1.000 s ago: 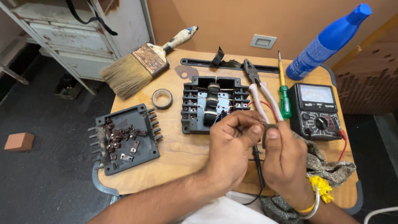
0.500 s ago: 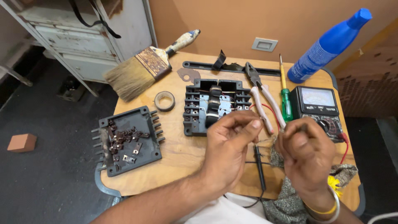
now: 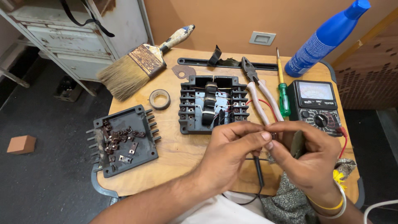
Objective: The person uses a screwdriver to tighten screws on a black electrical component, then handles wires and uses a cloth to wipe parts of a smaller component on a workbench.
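Wooden tabletop lies under both hands, where the left hand and right hand pinch fingertips together on a small part too tiny to identify, just below the pliers' pale handles and black terminal block.

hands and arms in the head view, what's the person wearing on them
Both forearms are bare, no sleeves or gloves. The left hand has nothing on it. The right hand has bangles at the wrist: a thin yellow one, a pale whitish one.
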